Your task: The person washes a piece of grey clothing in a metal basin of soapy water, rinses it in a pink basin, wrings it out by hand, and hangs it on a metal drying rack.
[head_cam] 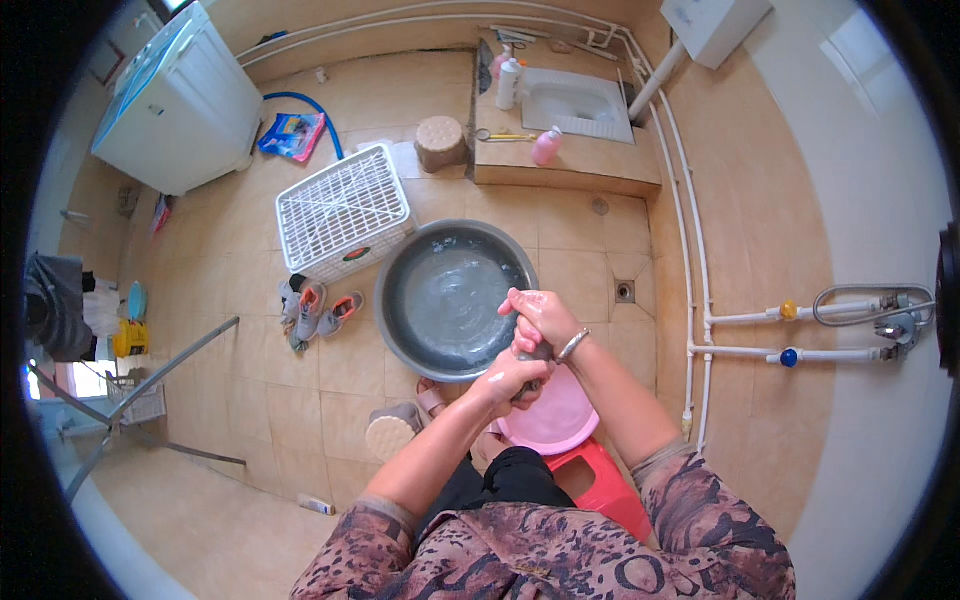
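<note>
My left hand (pixel 507 381) and my right hand (pixel 546 321) are both closed around a bunched dark grey cloth (pixel 537 354). Most of the cloth is hidden inside my fists. Wet suds shine on my skin, and a silver bangle (pixel 574 345) circles my right wrist. Beyond my hands on the floor stands a large grey basin (pixel 382 300) holding cloudy water (pixel 457 300). Below my fists is a pink basin (pixel 555 420), partly covered by my hands and right forearm. It rests on or against a red plastic stool (pixel 611 491); the contact is hidden.
An upturned-looking white plastic crate (pixel 341 206) stands beside the grey basin, with sneakers (pixel 309 313) near it. Low stools (pixel 441 142) stand about. A squat toilet (pixel 577 105) is on a raised step. Pipes (pixel 697 300) line the right wall; a metal rack (pixel 172 367) stands left.
</note>
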{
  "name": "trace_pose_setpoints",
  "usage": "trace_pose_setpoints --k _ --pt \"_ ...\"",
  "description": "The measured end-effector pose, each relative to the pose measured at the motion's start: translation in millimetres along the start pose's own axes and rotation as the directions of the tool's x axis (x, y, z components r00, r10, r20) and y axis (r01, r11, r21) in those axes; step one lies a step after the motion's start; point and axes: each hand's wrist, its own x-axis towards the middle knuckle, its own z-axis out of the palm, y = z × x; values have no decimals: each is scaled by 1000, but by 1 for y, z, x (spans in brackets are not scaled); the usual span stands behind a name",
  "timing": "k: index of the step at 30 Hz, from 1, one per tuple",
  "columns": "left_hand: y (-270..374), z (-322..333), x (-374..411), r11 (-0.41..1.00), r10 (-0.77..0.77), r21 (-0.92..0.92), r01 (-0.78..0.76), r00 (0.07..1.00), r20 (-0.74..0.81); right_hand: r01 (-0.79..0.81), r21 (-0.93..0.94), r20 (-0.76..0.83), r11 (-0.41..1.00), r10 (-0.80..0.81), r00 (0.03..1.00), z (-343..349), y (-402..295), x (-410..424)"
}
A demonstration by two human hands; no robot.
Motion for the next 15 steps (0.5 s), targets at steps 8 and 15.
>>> trace_pose_setpoints --k 8,15 --pt "-5 -67 23 818 452 522 -243 832 -321 53 -280 -370 959 -159 915 40 46 70" --pt "13 -104 -10 499 693 864 68 567 -445 80 -413 -675 907 -364 642 84 82 131"
